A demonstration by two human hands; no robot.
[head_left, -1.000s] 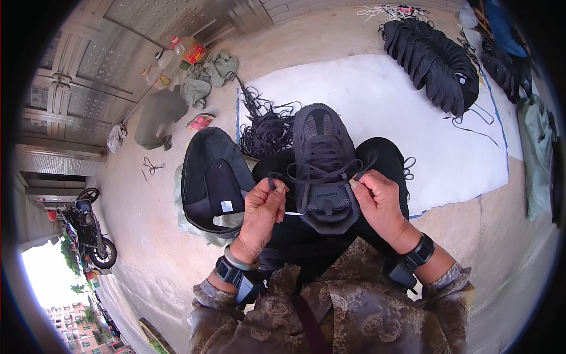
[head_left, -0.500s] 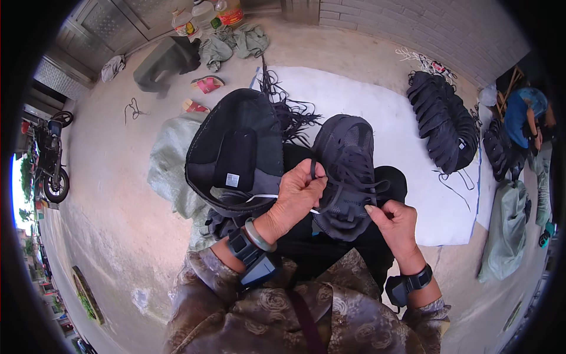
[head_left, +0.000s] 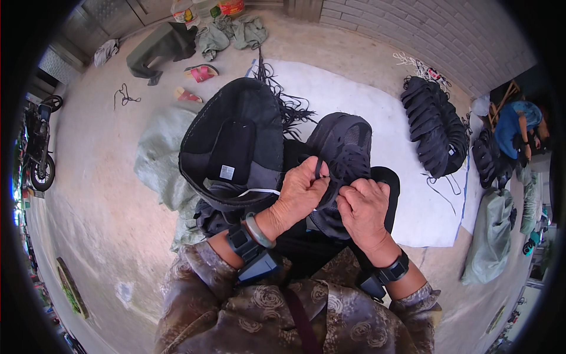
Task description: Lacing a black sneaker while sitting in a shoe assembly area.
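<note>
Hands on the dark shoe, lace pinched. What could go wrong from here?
The lace in the left hand is held in a fingertip pinch, so it could slip free.
The right hand hides part of the shoe, so a twist there might go unnoticed.
The tangled lace pile lies near the shoe; a loose strand could snag.

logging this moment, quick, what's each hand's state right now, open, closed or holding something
Left hand: closed, pinching a lace.
Right hand: curled at the shoe; whether it grips anything cannot be told.
</note>
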